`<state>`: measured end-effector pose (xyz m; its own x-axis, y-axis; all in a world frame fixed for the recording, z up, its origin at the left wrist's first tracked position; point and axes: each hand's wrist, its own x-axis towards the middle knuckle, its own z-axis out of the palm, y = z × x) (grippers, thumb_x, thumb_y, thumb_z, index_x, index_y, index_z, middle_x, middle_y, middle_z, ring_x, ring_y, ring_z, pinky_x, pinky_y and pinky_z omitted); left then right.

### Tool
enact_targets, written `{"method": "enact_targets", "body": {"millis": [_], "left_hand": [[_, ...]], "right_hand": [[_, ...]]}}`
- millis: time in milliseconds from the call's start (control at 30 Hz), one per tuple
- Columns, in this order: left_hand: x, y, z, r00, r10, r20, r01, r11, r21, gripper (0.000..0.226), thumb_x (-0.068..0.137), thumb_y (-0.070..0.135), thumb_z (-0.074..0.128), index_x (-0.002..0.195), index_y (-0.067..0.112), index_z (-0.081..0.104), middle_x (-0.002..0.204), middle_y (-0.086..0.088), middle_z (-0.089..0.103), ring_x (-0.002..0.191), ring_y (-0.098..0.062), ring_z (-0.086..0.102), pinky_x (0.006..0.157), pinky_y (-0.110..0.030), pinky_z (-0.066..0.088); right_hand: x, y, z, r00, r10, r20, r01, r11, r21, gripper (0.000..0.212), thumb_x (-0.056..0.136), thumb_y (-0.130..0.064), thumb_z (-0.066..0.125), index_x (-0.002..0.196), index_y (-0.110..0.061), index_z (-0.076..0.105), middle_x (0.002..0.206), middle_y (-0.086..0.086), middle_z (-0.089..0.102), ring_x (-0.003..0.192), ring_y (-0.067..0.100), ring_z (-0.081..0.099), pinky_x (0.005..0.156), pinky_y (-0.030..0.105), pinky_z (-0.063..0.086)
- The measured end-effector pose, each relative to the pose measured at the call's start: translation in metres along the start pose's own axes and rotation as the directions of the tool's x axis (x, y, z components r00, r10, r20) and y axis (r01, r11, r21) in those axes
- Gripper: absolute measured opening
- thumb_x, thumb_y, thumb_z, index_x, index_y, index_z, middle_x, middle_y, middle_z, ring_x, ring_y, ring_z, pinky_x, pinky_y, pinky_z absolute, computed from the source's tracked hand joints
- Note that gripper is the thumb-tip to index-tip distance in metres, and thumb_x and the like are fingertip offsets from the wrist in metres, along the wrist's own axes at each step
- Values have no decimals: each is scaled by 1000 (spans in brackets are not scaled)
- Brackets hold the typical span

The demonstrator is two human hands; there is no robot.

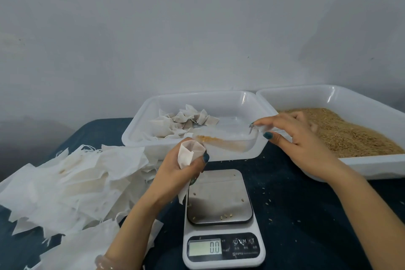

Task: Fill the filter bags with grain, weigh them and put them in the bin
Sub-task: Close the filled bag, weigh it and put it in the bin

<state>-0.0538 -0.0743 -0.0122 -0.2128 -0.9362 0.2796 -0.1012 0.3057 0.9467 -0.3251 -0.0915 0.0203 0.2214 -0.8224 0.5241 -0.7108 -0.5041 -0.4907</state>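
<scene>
At frame centre above the scale [219, 199], the left hand [182, 173] grips the filter bag [189, 154] below its open mouth (judged light, limp, best held at the neck), while the right hand [302, 142] pinches the clear scoop [232, 141] feeding grain [206, 138].
</scene>
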Motion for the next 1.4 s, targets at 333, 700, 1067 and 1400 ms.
{"method": "enact_targets", "body": {"millis": [333,700,1067,1400], "left_hand": [[7,-9,-8,991,134,-29,-118,940,319,26,103,38,45,91,37,68,101,12,48,100,-15,50,86,-25,43],[13,-23,3,979,198,39,-201,934,295,33,97,12,59,102,41,75,97,6,68,98,-14,63,84,-25,47],[16,-36,3,994,107,-24,-91,929,359,37,98,1,51,101,31,71,100,25,70,93,3,64,76,-10,45],[10,-33,-3,988,102,-119,-33,877,479,29,87,41,51,110,31,66,96,20,68,95,8,59,75,-4,39]], "right_hand": [[5,49,-29,858,352,-375,-437,883,-170,31,96,-37,51,124,-36,65,110,-3,70,98,24,60,77,41,49],[9,92,-43,665,745,-48,-610,506,-610,17,97,-29,58,99,-17,70,90,7,62,81,27,58,72,37,52],[16,4,11,977,105,-184,-171,902,-395,26,94,-26,53,116,-20,66,111,4,62,108,26,50,90,38,40],[-18,-15,105,989,147,-30,-146,989,28,31,99,-40,50,69,-34,46,54,-12,49,54,6,49,50,23,28]]}}
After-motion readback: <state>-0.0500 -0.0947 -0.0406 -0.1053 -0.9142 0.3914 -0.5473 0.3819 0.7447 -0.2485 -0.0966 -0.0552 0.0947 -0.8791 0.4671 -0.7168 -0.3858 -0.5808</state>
